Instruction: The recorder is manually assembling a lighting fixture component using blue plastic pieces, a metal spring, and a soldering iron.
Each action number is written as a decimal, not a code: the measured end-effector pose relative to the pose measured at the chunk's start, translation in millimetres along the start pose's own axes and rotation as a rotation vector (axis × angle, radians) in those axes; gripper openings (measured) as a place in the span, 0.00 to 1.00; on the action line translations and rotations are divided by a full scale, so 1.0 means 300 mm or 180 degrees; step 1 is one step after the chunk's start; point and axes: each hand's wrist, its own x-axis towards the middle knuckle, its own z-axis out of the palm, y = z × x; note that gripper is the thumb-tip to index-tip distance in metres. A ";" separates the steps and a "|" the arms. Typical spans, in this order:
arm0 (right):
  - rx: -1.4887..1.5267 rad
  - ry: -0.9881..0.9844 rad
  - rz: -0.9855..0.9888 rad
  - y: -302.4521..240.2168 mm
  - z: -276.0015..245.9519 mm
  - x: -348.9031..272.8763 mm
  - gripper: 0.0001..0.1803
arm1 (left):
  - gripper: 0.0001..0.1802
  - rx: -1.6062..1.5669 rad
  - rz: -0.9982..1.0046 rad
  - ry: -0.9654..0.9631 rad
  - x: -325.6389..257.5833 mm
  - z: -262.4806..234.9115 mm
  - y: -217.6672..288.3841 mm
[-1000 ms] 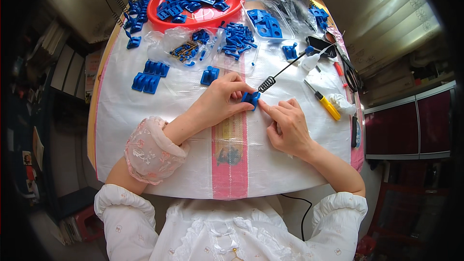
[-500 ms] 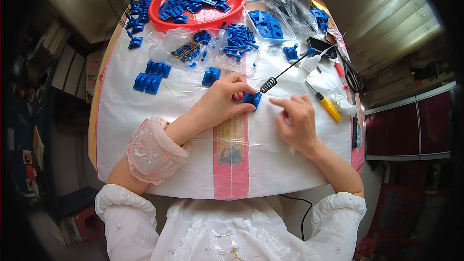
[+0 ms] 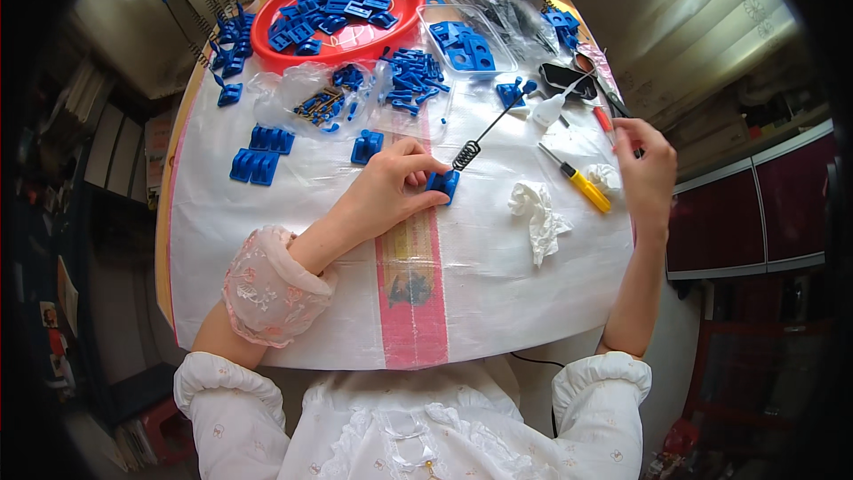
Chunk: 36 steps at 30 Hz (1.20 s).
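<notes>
My left hand [image 3: 382,191] pinches a small blue plastic clip base [image 3: 443,187] between thumb and fingers, above the table's pink stripe. From the base a black coiled spring rod [image 3: 466,155] slants up and right to a blue tip. At the table's right edge, my right hand [image 3: 647,169] is raised with its fingers curled. It is beside a red-handled tool [image 3: 603,119]; what lies within its fingers, if anything, is hidden. A crumpled white tissue [image 3: 538,218] lies between the hands. Left of it, a single blue clip piece [image 3: 366,147] stands beyond my left hand.
A red tray [image 3: 267,49] of blue parts stands at the back, beside a clear box [image 3: 508,60] with flat blue pieces. Small blue levers [image 3: 413,76] and brass pins [image 3: 320,107] lie nearer. A yellow-handled screwdriver [image 3: 588,191] and white bottle [image 3: 549,109] are at right; finished-looking spring rods [image 3: 200,13] at far left.
My right hand has moved from beside the held base to the table's right edge, uncovering the crumpled tissue. My left hand keeps its pinch on the clip base; the whole view has shifted slightly.
</notes>
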 end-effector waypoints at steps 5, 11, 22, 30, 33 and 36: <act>-0.0350 -0.0048 0.0706 0.314 -0.067 0.083 0.10 | 0.19 0.0084 0.0103 -0.0059 0.011 0.001 0.008; -0.0774 -0.0194 0.0740 0.373 -0.011 0.094 0.10 | 0.17 0.0006 -0.0018 -0.0093 0.012 0.004 0.014; -0.1756 -0.1706 0.1327 0.276 -0.177 -0.023 0.15 | 0.17 -0.0008 -0.0001 -0.0072 0.007 -0.003 0.014; -0.1722 -0.1464 0.1109 0.348 -0.126 -0.166 0.16 | 0.17 -0.0064 0.0040 -0.0055 0.011 0.003 0.008; -0.1693 -0.1253 0.1240 0.344 -0.174 -0.193 0.16 | 0.17 -0.0052 0.0056 -0.0001 0.004 0.003 0.002; -0.1390 -0.0807 0.1148 0.353 -0.270 -0.237 0.16 | 0.18 -0.0080 0.0035 0.0015 -0.003 -0.002 0.004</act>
